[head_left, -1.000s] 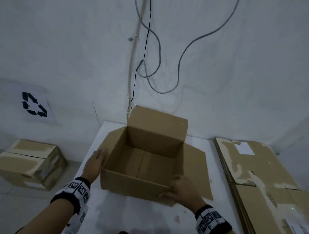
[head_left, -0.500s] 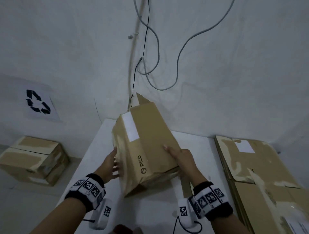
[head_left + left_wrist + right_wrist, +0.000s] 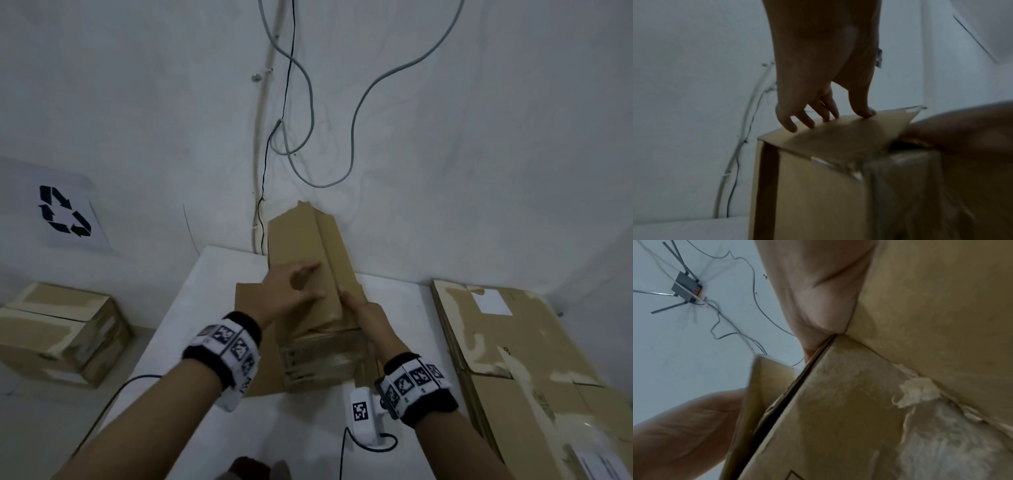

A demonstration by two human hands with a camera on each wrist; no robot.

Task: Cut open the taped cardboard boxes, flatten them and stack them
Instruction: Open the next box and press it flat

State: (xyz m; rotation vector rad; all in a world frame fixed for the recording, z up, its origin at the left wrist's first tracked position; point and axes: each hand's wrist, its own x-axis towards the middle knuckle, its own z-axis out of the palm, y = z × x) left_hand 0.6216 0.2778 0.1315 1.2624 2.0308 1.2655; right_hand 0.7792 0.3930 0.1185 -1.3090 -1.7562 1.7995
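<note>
A brown cardboard box (image 3: 318, 359) stands on the white table (image 3: 212, 274) with its underside up; shiny tape shows on its near side. My left hand (image 3: 291, 291) lies on the top flap (image 3: 849, 129), fingers spread and fairly straight, their tips resting on it. My right hand (image 3: 366, 315) reaches in at the seam between the two top flaps. In the left wrist view the right hand (image 3: 962, 126) has its fingers tucked under the raised flap edge. In the right wrist view the cardboard edge (image 3: 818, 356) runs into the crook of that hand (image 3: 818, 296); its fingertips are hidden.
A stack of flattened cardboard (image 3: 513, 342) lies on the right of the table. One taped box (image 3: 58, 329) sits on the floor at left, below a recycling sign (image 3: 65, 212). Cables (image 3: 301, 102) hang on the wall just behind the box. A wrist-camera cable (image 3: 342, 445) trails on the table.
The box, open and upright a second ago, has been turned over onto its opening. My left hand moved from its side onto the top, my right hand to the flap seam.
</note>
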